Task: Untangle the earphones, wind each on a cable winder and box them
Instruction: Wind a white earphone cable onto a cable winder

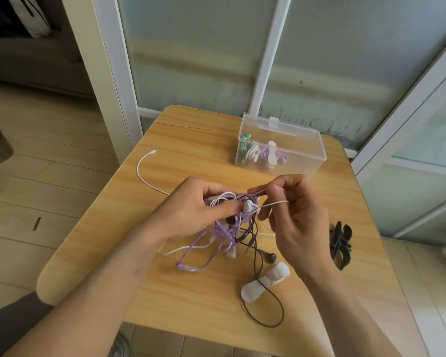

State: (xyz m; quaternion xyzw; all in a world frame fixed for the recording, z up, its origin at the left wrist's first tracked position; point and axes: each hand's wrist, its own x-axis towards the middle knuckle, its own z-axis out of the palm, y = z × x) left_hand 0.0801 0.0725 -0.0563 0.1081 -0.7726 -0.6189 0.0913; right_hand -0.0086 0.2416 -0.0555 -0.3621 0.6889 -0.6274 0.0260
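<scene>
A tangle of purple, white and black earphone cables (pixel 225 233) hangs over the middle of the wooden table (pixel 165 292). My left hand (pixel 191 210) grips the top of the tangle. Just to the right, my right hand (pixel 291 215) pinches a white cable strand (pixel 274 203) that loops over its fingers. The white cable's plug end (pixel 152 152) trails off to the far left of the table. A white cable winder (pixel 264 282) lies near the front, a black winder (pixel 340 243) at the right. The clear box (pixel 304 155) at the back holds wound green, white and purple earphones.
A black earbud (pixel 269 257) and a loop of black cable (pixel 264 313) lie at the table's front. White-framed frosted glass panels stand behind and to the right of the table. Tiled floor lies to the left.
</scene>
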